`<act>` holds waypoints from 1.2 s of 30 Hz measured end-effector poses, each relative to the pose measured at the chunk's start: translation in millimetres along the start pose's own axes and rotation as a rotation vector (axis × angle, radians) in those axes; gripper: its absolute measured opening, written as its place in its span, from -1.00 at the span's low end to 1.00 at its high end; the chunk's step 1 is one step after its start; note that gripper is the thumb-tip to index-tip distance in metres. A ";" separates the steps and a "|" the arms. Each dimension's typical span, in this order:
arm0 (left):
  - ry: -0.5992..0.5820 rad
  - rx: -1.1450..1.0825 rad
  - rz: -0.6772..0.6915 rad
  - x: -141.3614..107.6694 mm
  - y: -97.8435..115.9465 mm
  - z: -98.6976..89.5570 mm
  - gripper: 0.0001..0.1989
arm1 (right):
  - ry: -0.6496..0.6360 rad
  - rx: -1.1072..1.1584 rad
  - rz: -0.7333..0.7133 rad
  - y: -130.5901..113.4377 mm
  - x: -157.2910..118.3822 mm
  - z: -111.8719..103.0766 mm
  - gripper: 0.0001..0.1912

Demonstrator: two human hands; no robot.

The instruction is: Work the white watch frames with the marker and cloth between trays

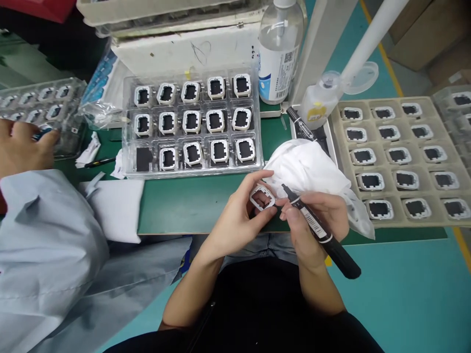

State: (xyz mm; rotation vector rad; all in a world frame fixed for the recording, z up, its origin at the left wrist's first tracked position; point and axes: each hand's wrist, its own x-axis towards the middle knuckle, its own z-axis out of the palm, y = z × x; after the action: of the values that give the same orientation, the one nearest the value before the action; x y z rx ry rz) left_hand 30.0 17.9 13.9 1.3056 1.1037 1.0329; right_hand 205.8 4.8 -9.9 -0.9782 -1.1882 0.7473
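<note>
Between the thumb and fingers of my left hand [235, 218] is a small white watch-case frame [262, 197], tilted, its middle open. My right hand [318, 220] grips a black marker pen [318, 228] with a white barcode label. Its bare tip points up and left, just above and to the right of the frame. A white cloth [309, 169] lies right behind both hands. Beyond them, a clear blister tray [193, 174] holds several similar frames, and its front left pocket has none.
To the right a beige tray [399, 164] carries several frames. A pump bottle [277, 54], a small white bottle [320, 100] and another black marker [300, 122] stand or lie behind the cloth. At left, a co-worker's hand [25, 147] reaches over another tray [68, 132].
</note>
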 end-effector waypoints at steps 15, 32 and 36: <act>0.105 0.025 0.086 -7.4 -14.8 6.0 -0.49 | 0.050 0.160 -0.054 4.1 6.9 10.5 -0.82; 0.251 0.236 0.183 -18.2 -14.4 10.2 -0.61 | 0.002 -0.206 -0.369 8.1 -0.3 14.6 -0.79; 0.283 0.309 0.168 -20.6 -15.3 11.3 -0.61 | 0.003 -0.256 -0.361 5.4 -0.1 14.7 -0.78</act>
State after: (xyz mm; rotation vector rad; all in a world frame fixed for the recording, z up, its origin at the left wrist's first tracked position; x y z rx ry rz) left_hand 36.5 -4.7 -1.3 1.5503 1.4287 1.2346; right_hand 191.6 10.2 -13.7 -0.9358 -1.4328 0.3121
